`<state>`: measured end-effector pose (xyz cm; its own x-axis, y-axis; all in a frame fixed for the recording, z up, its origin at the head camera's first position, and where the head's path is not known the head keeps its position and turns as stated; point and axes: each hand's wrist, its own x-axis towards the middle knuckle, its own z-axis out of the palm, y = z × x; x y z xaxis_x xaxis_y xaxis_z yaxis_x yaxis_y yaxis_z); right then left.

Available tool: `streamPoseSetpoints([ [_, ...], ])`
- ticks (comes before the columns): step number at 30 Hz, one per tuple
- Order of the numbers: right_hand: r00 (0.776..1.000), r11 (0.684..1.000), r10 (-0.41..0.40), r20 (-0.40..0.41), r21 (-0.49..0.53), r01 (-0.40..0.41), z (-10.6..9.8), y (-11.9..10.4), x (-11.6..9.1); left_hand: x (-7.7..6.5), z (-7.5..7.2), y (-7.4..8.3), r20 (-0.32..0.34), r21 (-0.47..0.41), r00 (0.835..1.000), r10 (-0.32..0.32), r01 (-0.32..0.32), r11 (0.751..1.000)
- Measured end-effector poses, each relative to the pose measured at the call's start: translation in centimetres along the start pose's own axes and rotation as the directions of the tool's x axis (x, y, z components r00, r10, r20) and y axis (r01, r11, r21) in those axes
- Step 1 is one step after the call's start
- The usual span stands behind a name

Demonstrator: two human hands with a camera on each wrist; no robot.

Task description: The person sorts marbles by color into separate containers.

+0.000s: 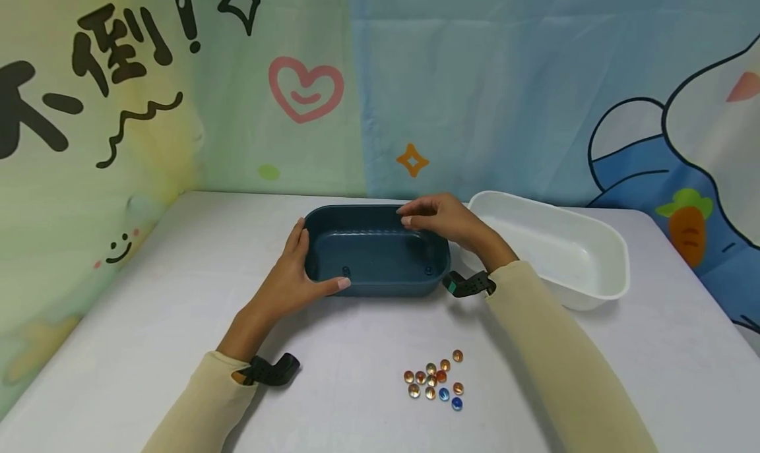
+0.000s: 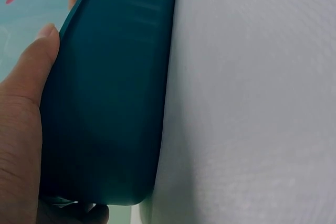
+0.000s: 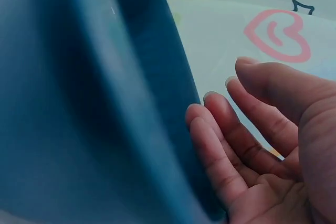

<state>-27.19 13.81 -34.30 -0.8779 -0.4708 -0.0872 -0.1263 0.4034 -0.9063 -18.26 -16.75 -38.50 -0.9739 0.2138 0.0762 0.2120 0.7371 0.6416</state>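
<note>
A dark blue plastic tub [image 1: 380,289] sits on the table, with two small dark round spots on its inside floor that I cannot make out clearly. My left hand [image 1: 287,281] grips the tub's left end, thumb along the front rim and fingers round the side. In the left wrist view the tub's outer wall [image 2: 110,93] fills the middle, beside the thumb. Over the back right rim is my right hand [image 1: 449,223], its fingers loosely bent. The right wrist view shows its fingertips [image 3: 202,124] close by the tub's rim; whether they touch is unclear.
A white tub [image 1: 584,288] stands tilted at the right, just behind my right wrist. Several glass marbles [image 1: 431,380], mostly amber with two blue, lie on the white table [image 1: 332,400] in front. A printed cloth [image 1: 475,77] hangs behind the table.
</note>
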Motion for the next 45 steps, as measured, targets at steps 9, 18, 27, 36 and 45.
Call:
streamPoseSetpoints([
  [9, 0.998, 0.998, -0.055, -0.007, -0.041, 0.055, 0.4, 0.4, -1.0, 0.0, -0.1, 0.0, -0.003, 0.01, 1.0, 0.0, 0.0, 1.0],
  [18, 0.997, 0.996, -0.081, -0.02, -0.042, 0.08, 0.8, 0.7, -2.0, 0.0, 0.0, 0.0, 0.004, 0.003, 1.0, -0.005, 0.005, 1.0],
  [27, 0.989, 0.989, -0.145, -0.003, -0.02, 0.145, 0.9, 0.7, -3.3, 0.1, -0.1, 0.0, 0.001, 0.005, 1.0, 0.005, -0.005, 1.0],
  [36, 0.987, 0.984, -0.161, -0.017, -0.087, 0.159, 1.3, 0.4, -5.1, 0.0, -0.1, -0.1, -0.002, 0.006, 1.0, 0.005, -0.005, 1.0],
  [45, 0.981, 0.981, -0.192, -0.013, -0.034, 0.192, 0.4, 0.6, -8.2, 0.0, 0.0, -0.2, 0.001, 0.002, 1.0, 0.002, -0.002, 1.0],
])
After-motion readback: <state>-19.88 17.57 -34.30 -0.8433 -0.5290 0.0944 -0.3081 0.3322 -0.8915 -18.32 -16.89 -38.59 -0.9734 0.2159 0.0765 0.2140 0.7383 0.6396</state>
